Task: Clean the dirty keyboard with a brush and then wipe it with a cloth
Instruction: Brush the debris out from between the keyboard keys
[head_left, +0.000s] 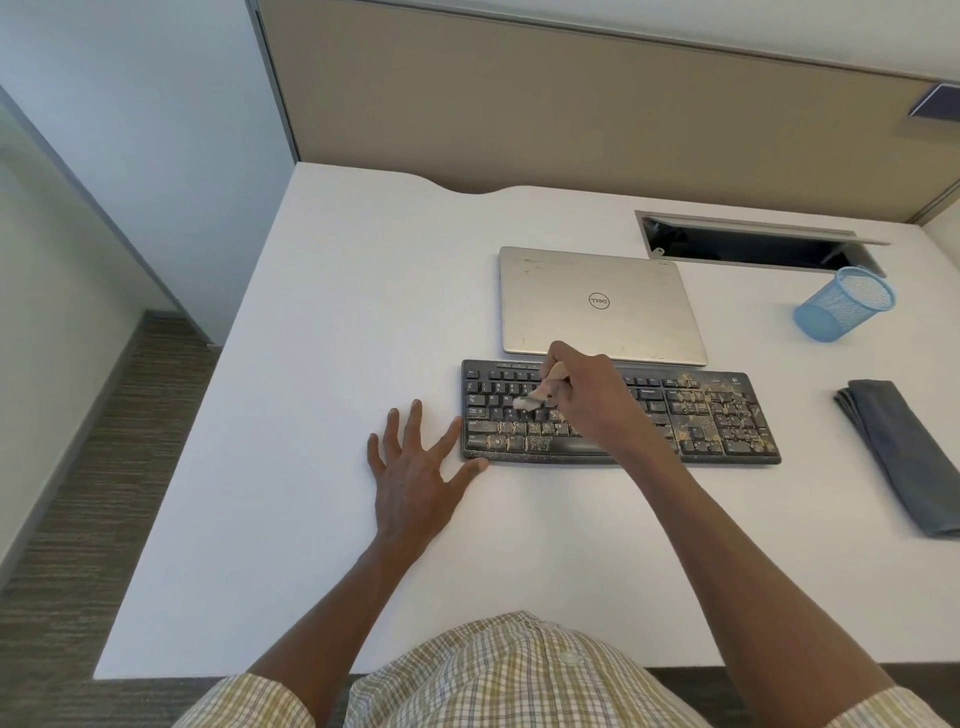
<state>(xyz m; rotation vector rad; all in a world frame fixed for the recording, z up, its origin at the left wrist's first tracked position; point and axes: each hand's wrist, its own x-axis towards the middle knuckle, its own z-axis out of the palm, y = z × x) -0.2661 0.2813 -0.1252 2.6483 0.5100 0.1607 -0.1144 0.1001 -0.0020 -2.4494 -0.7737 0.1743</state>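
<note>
Your right hand is curled round the wooden handle of the brush, with the bristles down on the upper left rows of the keyboard, which lies on the table just in front of the closed laptop. Your left hand lies flat with its fingers spread, forefinger and thumb touching the keyboard's left end; hold it there as a stop so the board does not slide under the strokes. The keys beside the bristles look mostly clean, while crumbs lie thick on the bottom rows below your right hand and on the number pad off to its right. Work with short, light flicks along the rows in one direction, tipping the bristles into the gaps, and try to gather the grit instead of scattering it. The folded cloth waits well to the right of your right hand, untouched, for the wipe afterwards.
</note>
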